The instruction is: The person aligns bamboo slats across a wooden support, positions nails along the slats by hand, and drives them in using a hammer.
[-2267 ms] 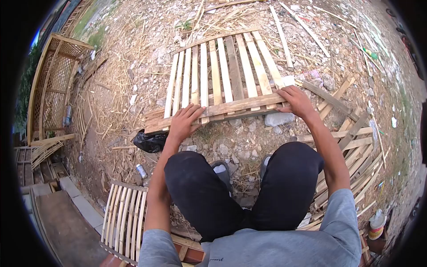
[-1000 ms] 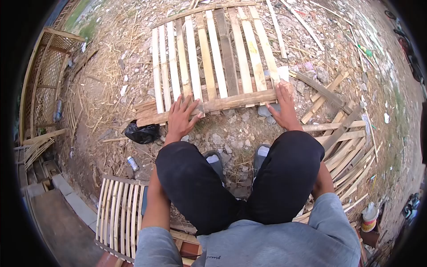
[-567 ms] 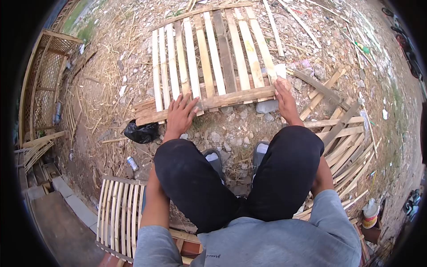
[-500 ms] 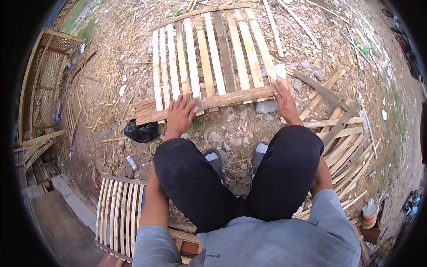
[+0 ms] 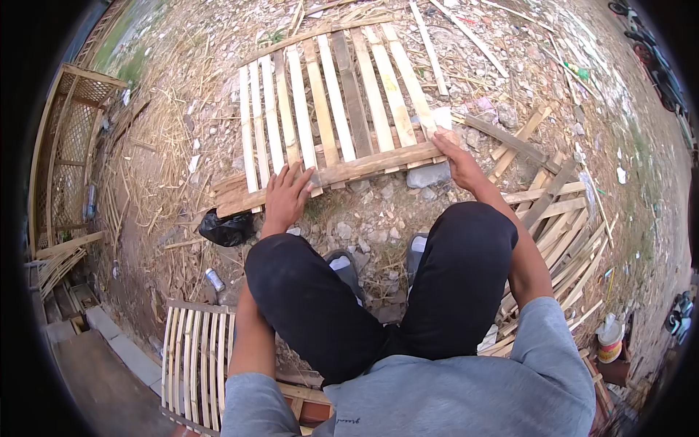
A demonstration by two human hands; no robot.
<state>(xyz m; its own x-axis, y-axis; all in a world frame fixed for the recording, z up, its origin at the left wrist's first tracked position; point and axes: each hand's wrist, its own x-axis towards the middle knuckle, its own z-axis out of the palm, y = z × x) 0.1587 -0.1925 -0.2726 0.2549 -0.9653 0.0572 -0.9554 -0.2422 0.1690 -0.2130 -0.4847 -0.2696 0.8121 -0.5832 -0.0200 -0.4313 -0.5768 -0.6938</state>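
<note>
A slatted wooden panel (image 5: 320, 95) lies on the stony ground in front of my knees, its slats running away from me. Along its near edge runs a thicker wooden rail (image 5: 364, 166). My left hand (image 5: 285, 198) rests on the rail's left part, palm down with the fingers spread over the wood. At the rail's right end my right hand (image 5: 464, 162) grips the corner, fingers on top; its thumb is hard to make out. Beneath the rail's left end, a rough board (image 5: 231, 186) sticks out.
A black plastic bag (image 5: 227, 227) and a can (image 5: 215, 280) lie at left. Another slatted panel (image 5: 195, 357) is at lower left. Loose slats (image 5: 564, 247) are piled at right, near a white bucket (image 5: 610, 339). A lattice frame (image 5: 73, 153) stands far left.
Since the earliest frame, my left hand's fingers have spread on the rail. My right hand came down off the corner, then closed on it again. The view has shifted slightly.
</note>
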